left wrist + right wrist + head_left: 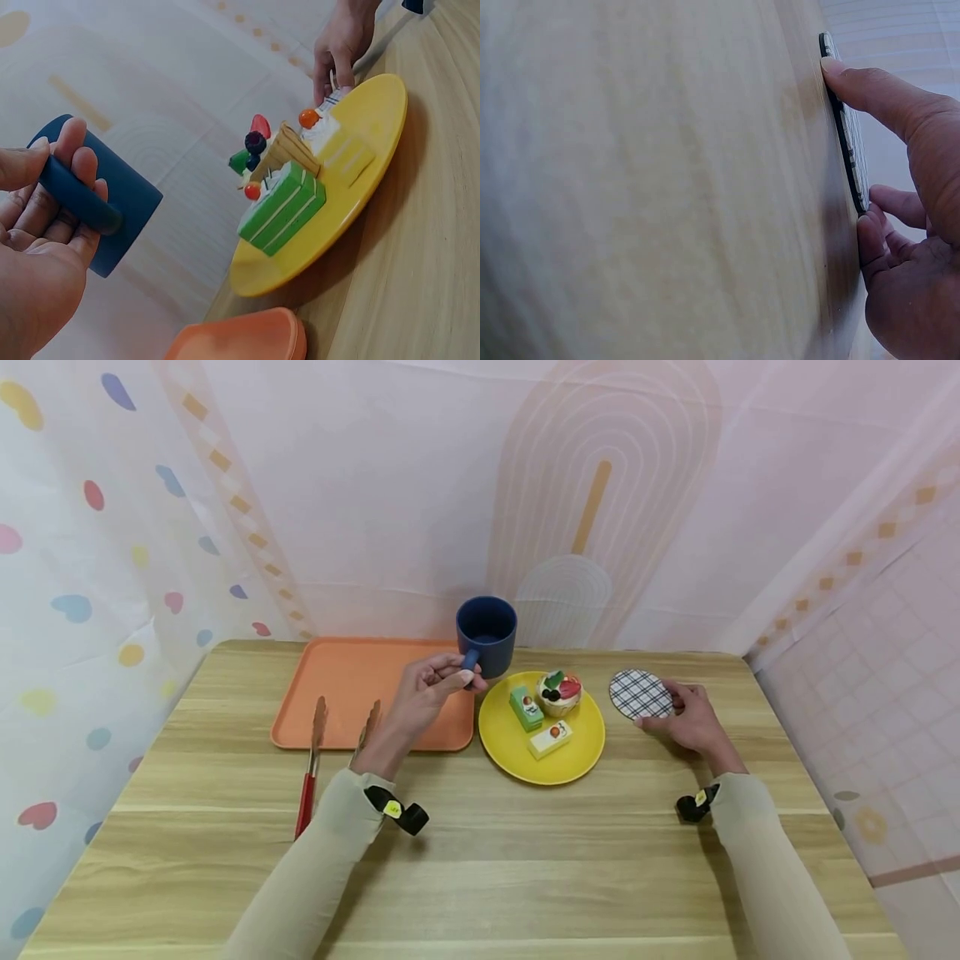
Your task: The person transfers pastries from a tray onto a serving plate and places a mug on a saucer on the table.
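Observation:
A dark blue mug hangs upright in the air above the gap between tray and plate. My left hand grips it by the handle, and in the left wrist view the fingers pass through the handle loop. On the right, my right hand holds a round black-and-white checked coaster by its edge. The right wrist view shows the thumb on one side of the coaster and the other fingers at its near end. The coaster lies flat, at or just over the tabletop; I cannot tell which.
A yellow plate in the middle carries a green cake slice, a pale yellow one and a fruit-topped cupcake. To its left lies an orange tray, with red-handled tongs partly over its front edge. A curtain stands behind.

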Demonstrator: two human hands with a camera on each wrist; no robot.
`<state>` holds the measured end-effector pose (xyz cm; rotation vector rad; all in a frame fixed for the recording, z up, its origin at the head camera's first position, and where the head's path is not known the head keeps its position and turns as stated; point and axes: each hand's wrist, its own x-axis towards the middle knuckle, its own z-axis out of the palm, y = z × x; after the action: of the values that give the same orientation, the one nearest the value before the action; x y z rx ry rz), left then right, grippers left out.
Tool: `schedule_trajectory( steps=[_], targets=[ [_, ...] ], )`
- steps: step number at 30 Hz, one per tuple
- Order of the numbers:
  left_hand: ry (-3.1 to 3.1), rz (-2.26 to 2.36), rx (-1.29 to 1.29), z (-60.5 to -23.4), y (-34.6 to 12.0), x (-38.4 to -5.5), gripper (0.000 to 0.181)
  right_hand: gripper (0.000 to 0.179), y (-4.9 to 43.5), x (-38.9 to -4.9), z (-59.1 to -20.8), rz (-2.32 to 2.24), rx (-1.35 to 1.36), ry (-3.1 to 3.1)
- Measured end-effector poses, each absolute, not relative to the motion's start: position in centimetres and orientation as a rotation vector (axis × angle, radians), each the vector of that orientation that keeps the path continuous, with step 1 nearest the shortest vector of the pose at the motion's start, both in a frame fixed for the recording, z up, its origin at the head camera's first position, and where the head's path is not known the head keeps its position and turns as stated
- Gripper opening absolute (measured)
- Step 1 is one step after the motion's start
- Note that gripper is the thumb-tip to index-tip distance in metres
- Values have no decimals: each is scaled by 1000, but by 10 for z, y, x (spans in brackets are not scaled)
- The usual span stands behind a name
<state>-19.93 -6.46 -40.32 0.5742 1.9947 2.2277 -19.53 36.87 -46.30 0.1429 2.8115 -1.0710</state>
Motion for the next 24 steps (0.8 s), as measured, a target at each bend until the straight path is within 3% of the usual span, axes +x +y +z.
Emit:
schedule_trajectory(
  steps=[24],
  targets=[
    [1947, 2189, 586, -408, -15, -210, 18, 98, 368, -194, -464, -1065, 129, 2832]
  ],
)
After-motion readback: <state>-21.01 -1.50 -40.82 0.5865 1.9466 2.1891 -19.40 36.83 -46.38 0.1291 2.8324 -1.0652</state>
